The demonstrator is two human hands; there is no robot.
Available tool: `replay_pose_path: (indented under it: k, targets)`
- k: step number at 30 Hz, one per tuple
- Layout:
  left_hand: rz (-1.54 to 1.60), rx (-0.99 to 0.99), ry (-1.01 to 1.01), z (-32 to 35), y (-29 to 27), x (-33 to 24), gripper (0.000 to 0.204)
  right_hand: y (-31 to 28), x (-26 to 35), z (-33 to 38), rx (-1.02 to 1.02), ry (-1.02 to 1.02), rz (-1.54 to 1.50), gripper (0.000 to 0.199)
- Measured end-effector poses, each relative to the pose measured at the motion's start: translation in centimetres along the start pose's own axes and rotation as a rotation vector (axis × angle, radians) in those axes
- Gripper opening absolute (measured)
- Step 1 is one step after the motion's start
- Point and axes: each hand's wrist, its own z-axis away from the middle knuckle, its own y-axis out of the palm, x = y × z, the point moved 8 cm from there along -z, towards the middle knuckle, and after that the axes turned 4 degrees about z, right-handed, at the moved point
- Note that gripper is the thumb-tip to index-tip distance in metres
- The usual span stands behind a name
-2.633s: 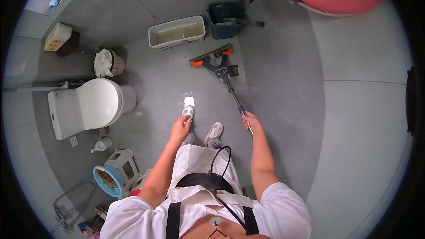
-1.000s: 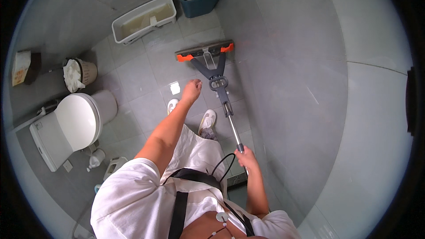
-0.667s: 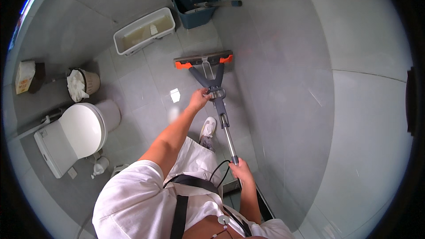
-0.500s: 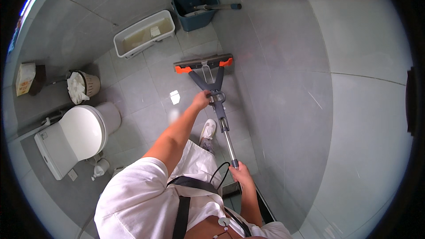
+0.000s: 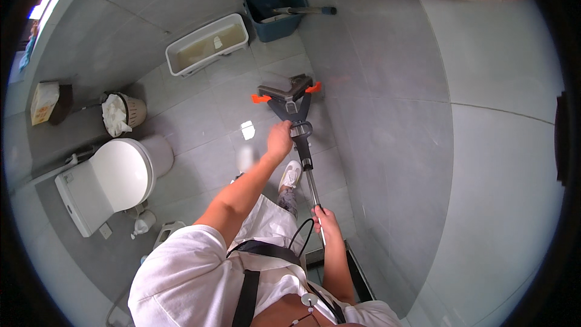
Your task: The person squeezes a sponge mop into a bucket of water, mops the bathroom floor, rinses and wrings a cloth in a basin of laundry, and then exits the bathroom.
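Observation:
A sponge mop [image 5: 304,145] with a metal pole slants away from my body, its head over the floor tiles. The grey sponge head [image 5: 285,93] is folded into a V, with orange clips at both ends of the dark forked frame. My left hand [image 5: 279,139] is closed at the grey pull lever just behind that frame, its fingertips partly hidden. Lower down, my right hand [image 5: 327,223] wraps round the pole near its rear end.
A white trough with murky water [image 5: 203,63] and a blue bucket [image 5: 284,27] holding another handle stand at the far wall. On the left are a toilet [image 5: 124,172] and a lined wastebasket [image 5: 137,111]. A tiled wall [image 5: 387,133] rises close on the right.
The mop's sponge head has gone from straight to folded in a V. My left hand has pulled the lever along the pole, and my right hand has shifted slightly forward.

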Motion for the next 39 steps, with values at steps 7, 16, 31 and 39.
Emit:
replay_pose_path:
  k: [7, 16, 31, 39]
  targets:
    - [0.097, 0.014, 0.079, 3.0, -0.1, -2.2, 0.011, -0.2, -0.2, -1.7, 0.016, 0.061, -0.068, 0.025]
    - [0.164, 0.049, 0.118, 6.8, 0.2, -1.6, 0.016, -1.1, 0.6, -4.2, 0.044, 0.123, -0.217, 0.021]
    - [0.198, 0.103, 0.017, 9.5, -0.4, -3.0, 0.023, -0.5, 0.9, -5.9, 0.077, 0.169, -0.204, 0.021]
    - [0.176, 0.165, 0.0, 10.9, 0.3, -2.9, 0.022, -0.9, 0.6, -6.5, 0.055, 0.173, -0.181, 0.02]
